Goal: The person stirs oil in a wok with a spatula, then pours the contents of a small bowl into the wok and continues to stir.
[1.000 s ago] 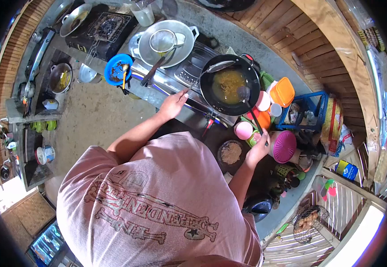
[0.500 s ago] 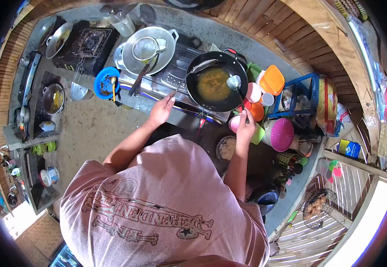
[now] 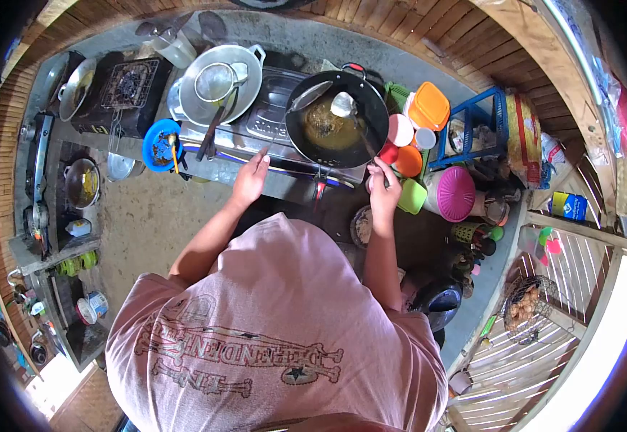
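My right hand (image 3: pixel 384 189) is closed around the dark handle of a spatula (image 3: pixel 343 105), whose pale metal head is over the middle of a black wok (image 3: pixel 300 147). Golden oil with brown bits (image 3: pixel 322 121) covers the bottom of the wok. A second metal utensil (image 3: pixel 310 95) lies across the wok's left side. My left hand (image 3: pixel 251 178) hovers before the stove's (image 3: pixel 269 129) front edge, fingers stretched out, holding nothing visible.
Left of the wok stand a large metal pot (image 3: pixel 250 102) with a strainer (image 3: pixel 215 81) and a blue bowl (image 3: pixel 149 160). Colourful lidded containers (image 3: pixel 454 194) and a blue rack (image 3: pixel 499 147) crowd the right side. A bowl (image 3: pixel 361 226) sits below my right hand.
The spatula head has shifted from the wok's right side toward its middle, and the brown bits now gather at the left. My right hand has come nearer the wok's rim.
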Action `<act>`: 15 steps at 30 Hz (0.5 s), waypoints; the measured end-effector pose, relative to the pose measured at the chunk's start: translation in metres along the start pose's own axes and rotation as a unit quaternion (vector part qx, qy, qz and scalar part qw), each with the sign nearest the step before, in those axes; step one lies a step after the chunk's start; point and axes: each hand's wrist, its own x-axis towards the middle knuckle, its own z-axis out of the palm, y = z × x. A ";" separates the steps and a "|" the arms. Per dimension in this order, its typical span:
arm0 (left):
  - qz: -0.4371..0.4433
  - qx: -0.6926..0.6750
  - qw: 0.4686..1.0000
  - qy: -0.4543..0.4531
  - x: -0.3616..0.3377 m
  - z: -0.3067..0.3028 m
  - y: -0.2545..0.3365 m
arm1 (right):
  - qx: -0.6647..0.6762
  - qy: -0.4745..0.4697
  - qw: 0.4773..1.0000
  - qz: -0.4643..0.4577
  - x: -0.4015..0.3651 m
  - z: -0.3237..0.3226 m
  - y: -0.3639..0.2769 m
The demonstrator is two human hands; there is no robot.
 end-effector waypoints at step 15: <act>0.066 0.043 0.996 0.033 0.012 0.018 -0.045 | -0.086 -0.122 0.981 0.124 0.013 -0.047 -0.007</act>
